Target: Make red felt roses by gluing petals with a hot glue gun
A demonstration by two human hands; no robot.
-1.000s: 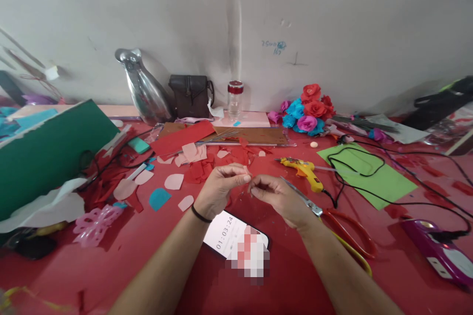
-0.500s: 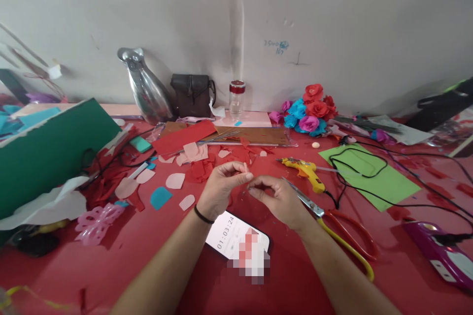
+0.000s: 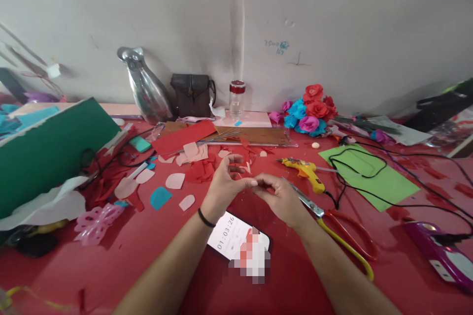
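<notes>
The left hand (image 3: 225, 189) has loosened its grip: half a second ago thumb and forefinger were pinched together, and now the fingers curl up and away to the far side while the thumb points right. The right hand (image 3: 277, 196) has shifted slightly, its fingertips now apparently meeting that thumb. The phone (image 3: 236, 243) has gone from 01:03:24 to 01:03:26.

Two hands (image 3: 223, 188), one phone (image 3: 232, 242), one glue gun (image 3: 304, 171), one pair of scissors (image 3: 318, 212), one jug (image 3: 148, 89)
</notes>
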